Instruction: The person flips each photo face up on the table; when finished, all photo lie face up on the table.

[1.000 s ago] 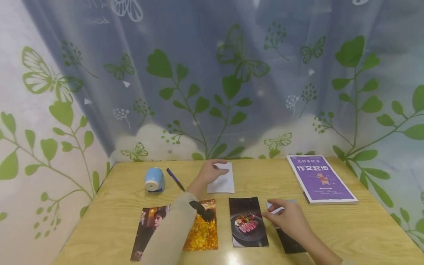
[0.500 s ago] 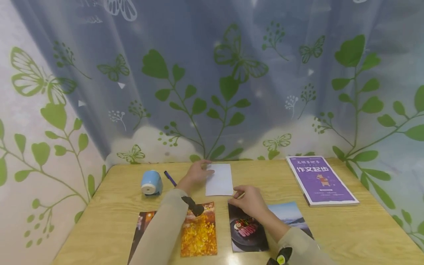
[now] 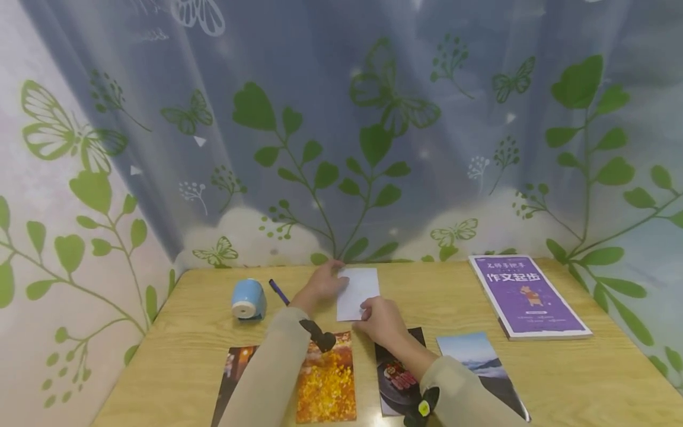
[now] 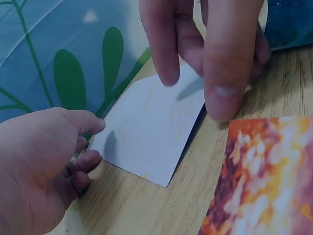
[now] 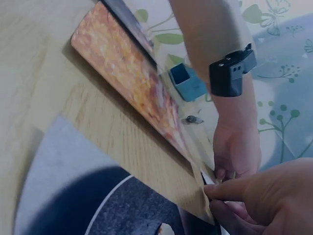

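Note:
A white card (image 3: 363, 284) lies on the table, faint marks on its upper face. At its left edge my left hand (image 3: 322, 284) pinches the card between thumb and fingers; part of that hand (image 4: 36, 169) fills the lower left of the left wrist view. My right hand (image 3: 381, 320) is over the card's near right side. Its forefinger hangs above the white face and its thumb is just off the near edge, fingers loosely bent. A dark strip shows below the near edge in the left wrist view. In the right wrist view the right hand (image 5: 264, 200) hides most of the card.
Closer to me lie a portrait photo (image 3: 233, 367) partly under my left sleeve, a yellow-leaf photo (image 3: 326, 385), a steak-plate photo (image 3: 397, 376) and a mountain photo (image 3: 475, 362). A blue sharpener (image 3: 248, 299) and pen (image 3: 278, 292) are left; a purple book (image 3: 528, 296) lies right.
My right hand has moved from the mountain photo leftward to the card's near edge, uncovering that photo. My left hand has stayed at the card, shifting to its left edge.

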Motion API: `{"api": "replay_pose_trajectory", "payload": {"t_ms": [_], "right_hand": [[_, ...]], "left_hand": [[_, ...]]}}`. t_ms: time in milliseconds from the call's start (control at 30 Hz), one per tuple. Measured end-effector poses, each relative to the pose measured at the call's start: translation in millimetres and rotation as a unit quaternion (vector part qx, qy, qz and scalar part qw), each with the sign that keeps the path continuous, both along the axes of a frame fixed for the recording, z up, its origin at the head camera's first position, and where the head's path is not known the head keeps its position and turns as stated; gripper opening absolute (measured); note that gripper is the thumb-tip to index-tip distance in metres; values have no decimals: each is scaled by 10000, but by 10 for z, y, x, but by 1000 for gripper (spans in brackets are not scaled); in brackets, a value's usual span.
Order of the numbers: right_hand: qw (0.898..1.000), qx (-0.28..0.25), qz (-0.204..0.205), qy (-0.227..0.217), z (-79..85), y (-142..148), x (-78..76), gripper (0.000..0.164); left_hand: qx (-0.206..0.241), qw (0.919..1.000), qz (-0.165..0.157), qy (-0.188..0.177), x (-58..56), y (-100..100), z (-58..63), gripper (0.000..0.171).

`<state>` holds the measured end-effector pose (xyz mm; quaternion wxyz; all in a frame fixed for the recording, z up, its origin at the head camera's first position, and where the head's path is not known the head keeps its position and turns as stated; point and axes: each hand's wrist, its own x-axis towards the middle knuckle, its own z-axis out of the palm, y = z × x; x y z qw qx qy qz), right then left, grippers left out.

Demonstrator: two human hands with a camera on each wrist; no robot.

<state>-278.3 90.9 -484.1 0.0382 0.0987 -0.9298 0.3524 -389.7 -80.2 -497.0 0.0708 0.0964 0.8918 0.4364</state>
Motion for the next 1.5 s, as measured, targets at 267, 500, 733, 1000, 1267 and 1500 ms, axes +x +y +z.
{"api": "replay_pose_trajectory", "payload": {"t_ms": [267, 500, 733, 1000, 1267, 1500], "right_hand": [[9988, 468, -74, 148, -11, -38, -47, 34], [9888, 1093, 288, 973, -29, -54, 5, 24], [9573, 1846, 541, 2157, -41, -67, 19, 7], [9186, 2550, 466, 2984, -9, -53, -13, 16], [9261, 1619, 217, 3401, 164, -50, -11, 36], [9744, 234, 70, 2233, 358, -37, 8, 52]], "left_hand": [[-163, 9995, -107, 247, -8, 13, 17, 45], [178, 9998, 0, 116, -33, -14, -33, 37], [72, 9994, -74, 315, -25, -16, -10, 35], [651, 9977, 151, 123, -5, -1, -9, 39], [3610, 9167, 1303, -1116, -71, 84, -13, 37], [3657, 9190, 932, -1140, -72, 189, 81, 41]]}}
